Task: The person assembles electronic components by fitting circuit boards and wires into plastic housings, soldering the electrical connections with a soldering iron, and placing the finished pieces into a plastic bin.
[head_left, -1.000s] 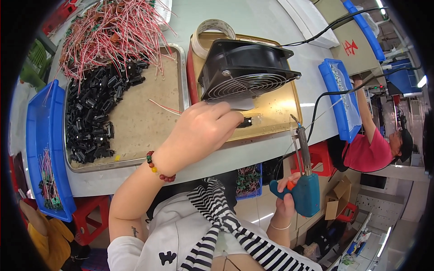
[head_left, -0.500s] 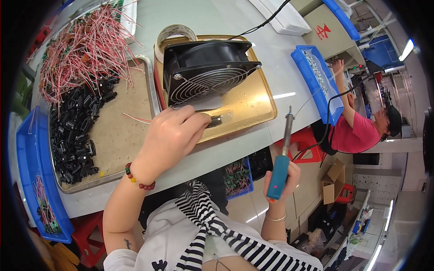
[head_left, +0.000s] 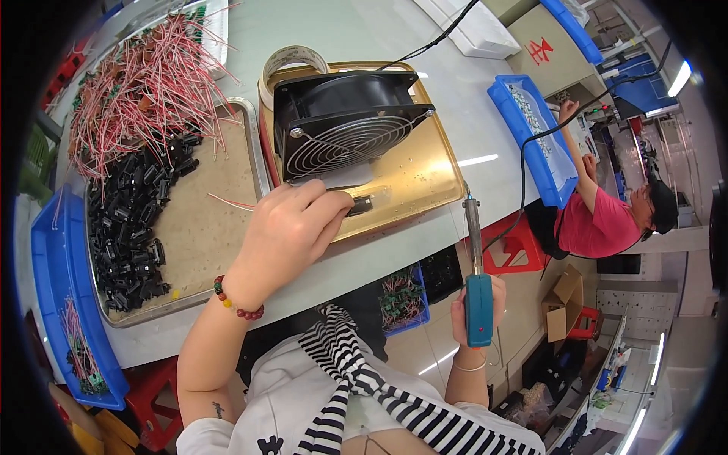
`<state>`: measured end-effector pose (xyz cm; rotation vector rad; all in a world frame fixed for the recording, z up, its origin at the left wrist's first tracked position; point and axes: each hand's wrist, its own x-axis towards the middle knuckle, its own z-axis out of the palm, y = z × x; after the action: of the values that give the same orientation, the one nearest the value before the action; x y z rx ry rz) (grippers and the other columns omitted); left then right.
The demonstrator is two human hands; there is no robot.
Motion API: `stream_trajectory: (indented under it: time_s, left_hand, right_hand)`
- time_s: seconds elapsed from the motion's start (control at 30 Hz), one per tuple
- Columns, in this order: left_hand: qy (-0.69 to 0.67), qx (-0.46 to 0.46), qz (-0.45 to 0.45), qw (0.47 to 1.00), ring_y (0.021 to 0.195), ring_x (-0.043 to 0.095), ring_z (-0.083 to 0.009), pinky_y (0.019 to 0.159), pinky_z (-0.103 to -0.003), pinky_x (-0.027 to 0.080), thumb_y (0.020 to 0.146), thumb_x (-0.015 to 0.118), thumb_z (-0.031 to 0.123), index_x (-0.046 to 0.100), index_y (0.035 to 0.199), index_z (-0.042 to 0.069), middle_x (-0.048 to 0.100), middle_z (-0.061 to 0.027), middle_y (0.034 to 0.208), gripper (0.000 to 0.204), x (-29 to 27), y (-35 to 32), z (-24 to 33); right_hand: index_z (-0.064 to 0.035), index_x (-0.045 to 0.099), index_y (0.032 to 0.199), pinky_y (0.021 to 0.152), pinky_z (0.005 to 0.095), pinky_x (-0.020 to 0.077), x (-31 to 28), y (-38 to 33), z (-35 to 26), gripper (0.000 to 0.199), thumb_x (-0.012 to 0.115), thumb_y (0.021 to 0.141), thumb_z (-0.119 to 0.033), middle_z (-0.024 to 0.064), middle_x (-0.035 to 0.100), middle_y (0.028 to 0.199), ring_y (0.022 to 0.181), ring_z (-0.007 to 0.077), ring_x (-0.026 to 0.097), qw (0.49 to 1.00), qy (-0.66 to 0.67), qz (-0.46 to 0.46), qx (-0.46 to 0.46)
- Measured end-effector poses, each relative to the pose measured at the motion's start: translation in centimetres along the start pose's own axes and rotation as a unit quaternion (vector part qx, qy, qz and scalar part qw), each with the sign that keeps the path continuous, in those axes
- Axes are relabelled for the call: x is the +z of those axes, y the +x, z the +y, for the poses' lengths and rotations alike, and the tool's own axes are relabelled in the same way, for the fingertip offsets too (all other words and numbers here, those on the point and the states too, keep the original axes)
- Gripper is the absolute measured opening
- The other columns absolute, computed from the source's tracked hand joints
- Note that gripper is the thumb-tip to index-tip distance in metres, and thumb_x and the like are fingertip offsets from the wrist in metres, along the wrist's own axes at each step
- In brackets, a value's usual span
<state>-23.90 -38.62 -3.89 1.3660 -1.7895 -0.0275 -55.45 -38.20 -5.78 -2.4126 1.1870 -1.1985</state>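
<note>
My left hand (head_left: 288, 231) rests at the near edge of the golden tray (head_left: 428, 178), fingers pinched on a small black plastic socket (head_left: 362, 205). A thin red and white wire (head_left: 230, 202) sticks out on the left side of that hand; whether it joins the socket is hidden. My right hand (head_left: 497, 299) grips a teal-handled soldering iron (head_left: 478, 303) in front of the table edge. Its metal tip points up, beside the tray's right corner. Behind the socket stands a black fan (head_left: 345, 106) with a wire guard.
Left of the golden tray, a metal tray (head_left: 220, 163) holds black sockets (head_left: 125, 227) and a heap of red and white wires (head_left: 152, 98). Blue bins (head_left: 57, 273) stand farther left. A tape roll (head_left: 296, 57) sits behind the fan. A co-worker (head_left: 603, 220) works at right beside a blue bin (head_left: 557, 171).
The soldering iron has tilted more upright, its tip now lower and nearer the tray corner. Its black cable has swung up across the right side. My left hand has barely moved.
</note>
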Motion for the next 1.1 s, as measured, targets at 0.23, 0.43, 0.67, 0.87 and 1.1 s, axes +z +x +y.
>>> stream_trajectory:
  time_s: [0.23, 0.43, 0.67, 0.87, 1.1]
  left_hand:
    - [-0.001, -0.002, 0.002, 1.0, 0.059, 0.054, -0.0247, 0.055, -0.035, 0.043, 0.075, 0.067, 0.006, 0.061, 0.081, 0.006, 0.053, -0.0057, 0.068, 0.008, 0.2, -0.1, -0.1]
    - [-0.004, 0.005, 0.017, 1.0, 0.058, 0.054, -0.0247, 0.054, -0.035, 0.044, 0.075, 0.066, 0.006, 0.061, 0.08, 0.006, 0.052, -0.0063, 0.068, 0.008, 0.2, -0.2, -0.3]
    - [-0.001, 0.006, 0.017, 1.0, 0.058, 0.055, -0.0247, 0.054, -0.035, 0.044, 0.075, 0.066, 0.006, 0.061, 0.081, 0.006, 0.052, -0.0062, 0.067, 0.008, 0.3, -0.1, -0.3]
    - [-0.001, 0.004, 0.021, 1.0, 0.058, 0.055, -0.0244, 0.054, -0.035, 0.044, 0.075, 0.066, 0.007, 0.06, 0.081, 0.006, 0.051, -0.0061, 0.067, 0.008, 0.2, -0.2, -0.3]
    - [0.001, 0.009, 0.012, 1.0, 0.058, 0.055, -0.024, 0.055, -0.034, 0.044, 0.075, 0.066, 0.008, 0.06, 0.081, 0.007, 0.05, -0.0061, 0.068, 0.009, 0.4, -0.2, -0.4]
  right_hand:
    - [0.0004, 0.053, 0.096, 0.066, 0.025, 0.0439, 0.1, 0.0, 0.0, 0.029, 0.066, 0.073, -0.011, 0.0123, 0.054, 0.098, 0.08, 0.0169, 0.053, 0.996, -0.053, -0.009, -0.073]
    - [-0.0005, 0.053, 0.098, 0.067, 0.0266, 0.0433, 0.6, -0.9, -1.6, 0.031, 0.066, 0.08, -0.021, 0.0095, 0.053, 0.096, 0.074, 0.0155, 0.053, 0.998, 0.055, -0.01, 0.043]
    - [-0.0022, 0.056, 0.092, 0.06, 0.0289, 0.039, 2.0, -3.3, -2.5, 0.023, 0.066, 0.075, -0.014, 0.0065, 0.056, 0.081, 0.069, 0.019, 0.049, 0.939, 0.291, -0.041, 0.182]
    - [-0.0012, 0.057, 0.093, 0.056, 0.0265, 0.0365, 3.1, -3.6, -3.4, 0.023, 0.065, 0.074, -0.01, 0.0067, 0.055, 0.08, 0.068, 0.0176, 0.048, 0.937, 0.281, -0.073, 0.194]
    - [-0.0013, 0.059, 0.09, 0.055, 0.0275, 0.0371, 3.6, -4.6, -2.6, 0.02, 0.064, 0.072, -0.005, 0.0061, 0.055, 0.077, 0.066, 0.0187, 0.048, 0.936, 0.282, -0.068, 0.199]
